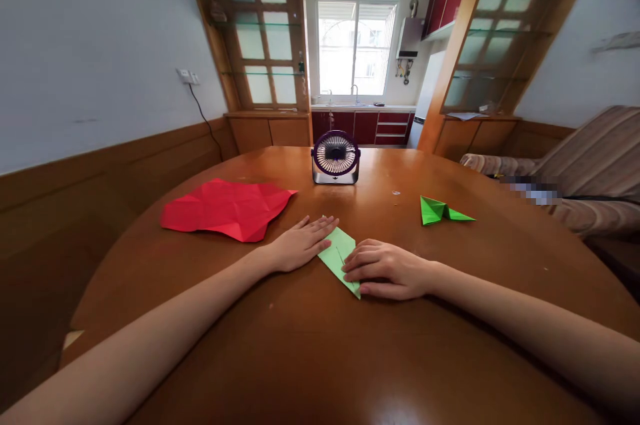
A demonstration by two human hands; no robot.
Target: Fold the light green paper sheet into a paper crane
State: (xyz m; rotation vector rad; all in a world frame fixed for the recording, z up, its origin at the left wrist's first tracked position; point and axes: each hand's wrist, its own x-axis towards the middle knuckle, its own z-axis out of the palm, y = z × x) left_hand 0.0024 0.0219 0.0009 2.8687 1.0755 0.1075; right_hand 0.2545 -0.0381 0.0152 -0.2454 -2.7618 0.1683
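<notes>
A folded sheet of light green paper [340, 248] lies flat on the wooden table in front of me, with a slit or crease line near its middle. My left hand [300, 245] rests on its upper left end, fingers stretched out over the paper. On the right edge lies my right hand [387, 269], its fingers extended and slightly bent, their tips touching the paper. Parts of the paper are hidden under both hands.
A creased red paper sheet [230, 209] lies at the left of the table [320, 358]. A small purple fan [335, 157] stands at the back. To the right sits a bright green folded paper shape [440, 211]. A striped armchair [595, 158] is beyond the right edge.
</notes>
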